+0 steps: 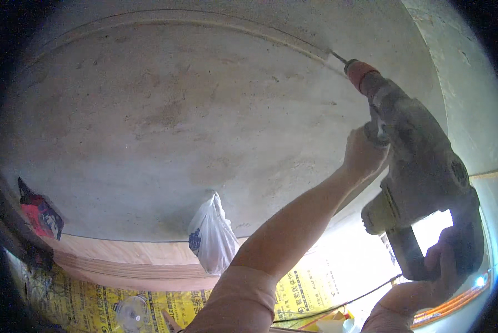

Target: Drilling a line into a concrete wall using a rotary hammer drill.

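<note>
A dark rotary hammer drill (418,133) is raised against the grey plaster wall (149,111) at the right. Its thin bit (339,56) points up and left from an orange-red collar (361,75), the tip at or very close to the wall near a ridge or groove line. My left hand (365,152) is wrapped round the side handle behind the collar. Lower down, my right hand (440,266) grips the rear handle; its fingers are partly hidden in shadow. Whether the trigger is pressed cannot be seen.
Stacked wooden boards (132,255) lie along the wall's foot, with a white plastic bag (215,236) and a red-and-black package (40,213) nearby. Yellow printed sheeting (93,302) covers the floor. A black cable (343,305) crosses below; orange pipes (451,304) run at lower right.
</note>
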A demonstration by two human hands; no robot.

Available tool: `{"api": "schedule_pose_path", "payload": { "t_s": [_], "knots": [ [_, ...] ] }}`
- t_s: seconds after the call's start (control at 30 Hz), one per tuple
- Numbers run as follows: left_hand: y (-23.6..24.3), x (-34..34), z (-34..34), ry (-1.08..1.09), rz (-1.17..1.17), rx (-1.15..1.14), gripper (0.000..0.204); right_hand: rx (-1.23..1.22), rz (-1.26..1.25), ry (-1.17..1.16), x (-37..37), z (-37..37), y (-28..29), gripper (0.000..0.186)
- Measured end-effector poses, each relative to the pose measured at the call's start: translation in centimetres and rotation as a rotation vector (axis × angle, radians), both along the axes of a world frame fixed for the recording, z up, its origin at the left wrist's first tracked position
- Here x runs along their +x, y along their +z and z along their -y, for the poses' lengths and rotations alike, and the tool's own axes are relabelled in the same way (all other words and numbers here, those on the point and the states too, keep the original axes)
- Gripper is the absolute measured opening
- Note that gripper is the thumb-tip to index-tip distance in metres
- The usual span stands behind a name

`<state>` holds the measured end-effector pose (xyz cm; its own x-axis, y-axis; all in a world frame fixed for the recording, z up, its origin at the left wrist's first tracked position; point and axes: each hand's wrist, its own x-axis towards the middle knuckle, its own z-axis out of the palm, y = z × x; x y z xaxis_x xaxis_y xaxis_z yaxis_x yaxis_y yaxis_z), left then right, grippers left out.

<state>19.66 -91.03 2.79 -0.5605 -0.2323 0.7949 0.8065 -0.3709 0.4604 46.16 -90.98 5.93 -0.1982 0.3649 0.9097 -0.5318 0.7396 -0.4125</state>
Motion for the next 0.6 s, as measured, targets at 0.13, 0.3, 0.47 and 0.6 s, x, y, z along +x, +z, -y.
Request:
{"api": "schedule_pose_path", "payload": {
  "t_s": [0.13,0.3,0.47,0.6],
  "knots": [
    [-0.6,0.2,1.2,-0.002,0.074,-0.088,0.018,0.033,0.063,0.063,0.6,0.0,0.3,0.041],
    [0.1,0.5,1.4,0.013,0.046,-0.09,0.021,0.021,0.065,0.023,0.0,0.5,0.6,0.037],
    [0.1,0.3,1.8,-0.066,0.163,-0.19,0.016,0.064,0.057,0.032,-0.4,-0.4,0.5,0.037],
    [-0.7,1.1,0.6,-0.189,0.152,0.025,0.021,0.058,-0.023,-0.075,-1.1,0.2,0.0,0.038]
  ]
}}
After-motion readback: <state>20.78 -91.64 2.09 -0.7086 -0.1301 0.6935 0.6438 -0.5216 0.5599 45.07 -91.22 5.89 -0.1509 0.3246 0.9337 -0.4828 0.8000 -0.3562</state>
